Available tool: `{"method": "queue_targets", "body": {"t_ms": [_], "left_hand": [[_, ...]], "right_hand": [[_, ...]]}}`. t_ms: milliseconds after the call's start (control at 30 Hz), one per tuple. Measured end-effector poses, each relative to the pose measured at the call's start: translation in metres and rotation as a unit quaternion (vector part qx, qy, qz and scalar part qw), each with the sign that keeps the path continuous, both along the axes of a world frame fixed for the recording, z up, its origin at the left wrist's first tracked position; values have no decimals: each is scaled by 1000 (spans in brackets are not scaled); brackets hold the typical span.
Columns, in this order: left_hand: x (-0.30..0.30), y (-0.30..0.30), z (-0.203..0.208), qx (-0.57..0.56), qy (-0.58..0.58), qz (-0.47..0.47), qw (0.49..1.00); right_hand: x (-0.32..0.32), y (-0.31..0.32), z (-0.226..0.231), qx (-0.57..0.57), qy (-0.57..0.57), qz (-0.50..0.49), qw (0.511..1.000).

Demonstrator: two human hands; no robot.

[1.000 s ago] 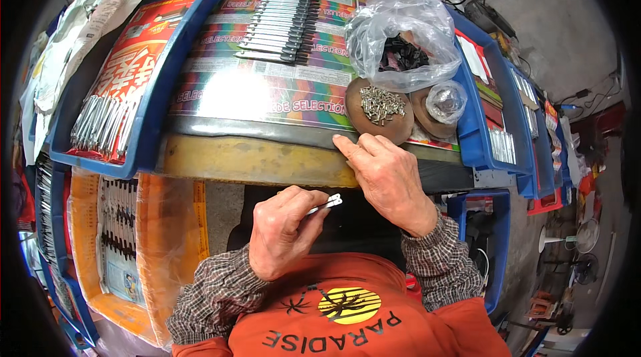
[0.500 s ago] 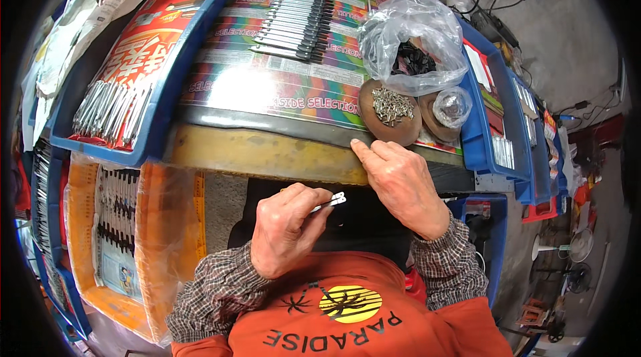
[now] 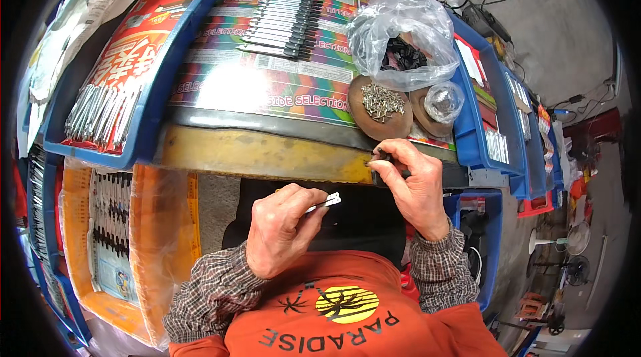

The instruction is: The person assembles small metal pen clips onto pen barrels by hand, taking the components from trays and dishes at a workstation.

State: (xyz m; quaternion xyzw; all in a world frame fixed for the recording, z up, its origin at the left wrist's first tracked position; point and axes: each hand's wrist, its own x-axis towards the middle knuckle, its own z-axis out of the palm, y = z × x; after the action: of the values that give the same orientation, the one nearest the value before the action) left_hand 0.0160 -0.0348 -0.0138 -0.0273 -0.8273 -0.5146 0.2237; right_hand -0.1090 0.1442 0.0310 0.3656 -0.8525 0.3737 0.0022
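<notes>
My left hand (image 3: 284, 227) is closed on a pair of thin metal strips (image 3: 327, 202). Their rounded ends, which have holes, stick out past thumb and forefinger. To the right, in front of the table edge, my right hand (image 3: 417, 187) pinches a small dark piece (image 3: 380, 155), mostly covered by the fingertips. Just beyond it sits a brown round dish (image 3: 360, 113) heaped with small metal pins (image 3: 382, 102). Behind the dish, a clear plastic bag (image 3: 370, 30) holds small black parts (image 3: 404, 55). Silver strips with black ends (image 3: 284, 13) lie in a row on the table.
A blue tray (image 3: 150, 83) with metal strips (image 3: 103, 113) stands at the left, above an orange crate (image 3: 143, 237) of black-ended strips. More blue trays (image 3: 471, 117) line the right side. A second brown dish (image 3: 422, 113) holds a small clear bag (image 3: 444, 103).
My right hand has drawn its fingers in from the table edge into a pinch, with a dark piece now visible. My left hand keeps its strips and has shifted slightly left.
</notes>
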Motion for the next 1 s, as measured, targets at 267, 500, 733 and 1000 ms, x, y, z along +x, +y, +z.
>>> {"method": "queue_targets", "body": {"t_ms": [267, 500, 733, 1000], "left_hand": [[-5, 4, 3, -4, -12, -4, 1000], [-4, 6, 4, -7, -20, -7, 1000], [-4, 7, 2, -9, -24, -3, 1000], [-4, 8, 5, -7, -7, -3, 1000]], "right_hand": [[1, 3, -7, -173, -173, 20, 969], [4, 8, -7, -282, -426, 16, 860], [5, 15, -14, -334, -486, 11, 808], [10, 14, -12, -368, -496, -4, 787]]}}
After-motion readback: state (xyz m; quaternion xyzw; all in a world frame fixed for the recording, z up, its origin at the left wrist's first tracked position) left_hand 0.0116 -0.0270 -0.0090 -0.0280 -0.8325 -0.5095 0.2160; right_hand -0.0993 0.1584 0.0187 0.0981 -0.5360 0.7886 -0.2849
